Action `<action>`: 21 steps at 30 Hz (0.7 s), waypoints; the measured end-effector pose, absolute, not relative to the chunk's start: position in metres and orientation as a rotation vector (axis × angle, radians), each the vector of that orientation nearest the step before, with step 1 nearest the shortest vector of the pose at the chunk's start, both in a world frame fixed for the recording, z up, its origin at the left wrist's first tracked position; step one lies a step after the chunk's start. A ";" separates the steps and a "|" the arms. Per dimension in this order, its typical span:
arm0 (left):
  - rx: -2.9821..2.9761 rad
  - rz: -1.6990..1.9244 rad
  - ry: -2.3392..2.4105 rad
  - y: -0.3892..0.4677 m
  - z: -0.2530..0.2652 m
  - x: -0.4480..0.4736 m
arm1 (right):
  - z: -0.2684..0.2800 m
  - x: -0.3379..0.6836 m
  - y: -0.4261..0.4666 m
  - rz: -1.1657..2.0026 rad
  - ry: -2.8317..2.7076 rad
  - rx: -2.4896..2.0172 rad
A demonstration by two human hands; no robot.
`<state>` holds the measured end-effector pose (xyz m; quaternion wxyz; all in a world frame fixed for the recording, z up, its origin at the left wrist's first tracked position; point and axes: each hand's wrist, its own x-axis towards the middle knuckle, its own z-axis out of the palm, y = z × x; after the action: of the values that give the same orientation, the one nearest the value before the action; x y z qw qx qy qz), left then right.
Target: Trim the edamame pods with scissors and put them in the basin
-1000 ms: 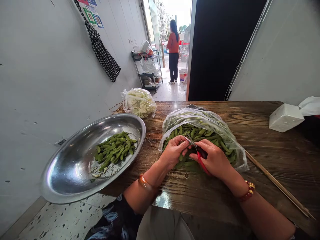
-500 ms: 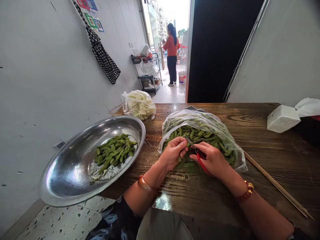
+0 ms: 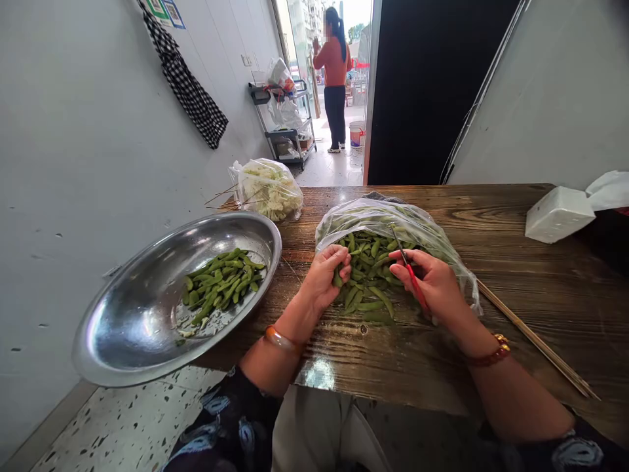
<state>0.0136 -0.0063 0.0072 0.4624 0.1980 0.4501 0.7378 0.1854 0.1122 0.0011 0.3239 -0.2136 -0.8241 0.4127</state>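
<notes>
Closed around a green edamame pod, my left hand is over the near left edge of a clear plastic bag. My right hand grips red-handled scissors, their blades pointing up and away over the bag. Loose edamame pods spill from the bag's mouth onto the table between my hands. To the left, a large steel bowl holds a heap of edamame pods and a few small scraps.
A bag of cauliflower stands behind the bowl on the wooden table. Thin wooden skewers lie on the right, below a tissue pack. In the doorway stands a person, beside a shelf cart.
My hands have moved apart, the scissors going right and away from my left hand. The view has tilted down slightly. The person in the doorway has raised a hand.
</notes>
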 end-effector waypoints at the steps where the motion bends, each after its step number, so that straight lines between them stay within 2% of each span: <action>1: 0.521 1.798 1.149 -0.007 0.007 0.013 | 0.001 0.186 0.112 1.097 -2.154 -0.564; 7: 1.100 1.472 1.731 -0.010 0.003 0.005 | -0.001 0.183 0.111 1.059 -2.184 -0.530; 11: 1.634 0.979 2.257 -0.012 0.002 0.003 | 0.000 0.183 0.110 1.013 -2.196 -0.516; 16: 1.758 0.406 2.466 -0.013 0.000 0.008 | 0.002 0.183 0.108 0.987 -2.201 -0.507; 19: 1.747 0.367 2.513 -0.014 -0.001 0.010 | 0.002 0.183 0.108 0.981 -2.204 -0.500; 21: 1.734 0.548 2.489 -0.014 0.000 0.009 | 0.001 0.182 0.108 0.979 -2.202 -0.504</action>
<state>0.0092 -0.0137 -0.0001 0.0295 0.5623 0.8071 0.1777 0.1824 0.1084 0.0013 0.3334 -0.1931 -0.8431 0.3751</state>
